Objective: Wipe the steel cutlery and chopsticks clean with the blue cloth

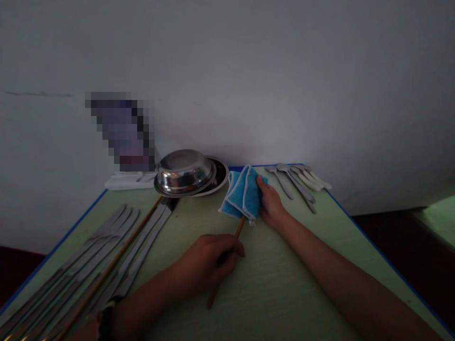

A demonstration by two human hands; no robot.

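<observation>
My left hand is closed around a thin wooden stick, like a chopstick, near the middle of the green table. The stick's far end disappears under a folded blue cloth. My right hand grips that cloth from its right side, wrapped over the stick's tip. The stick's near end pokes out below my left hand.
Several long metal knives and one more wooden stick lie in a row at the left. An upturned steel bowl rests on a plate at the back. Several spoons lie at the back right. The wall is close behind.
</observation>
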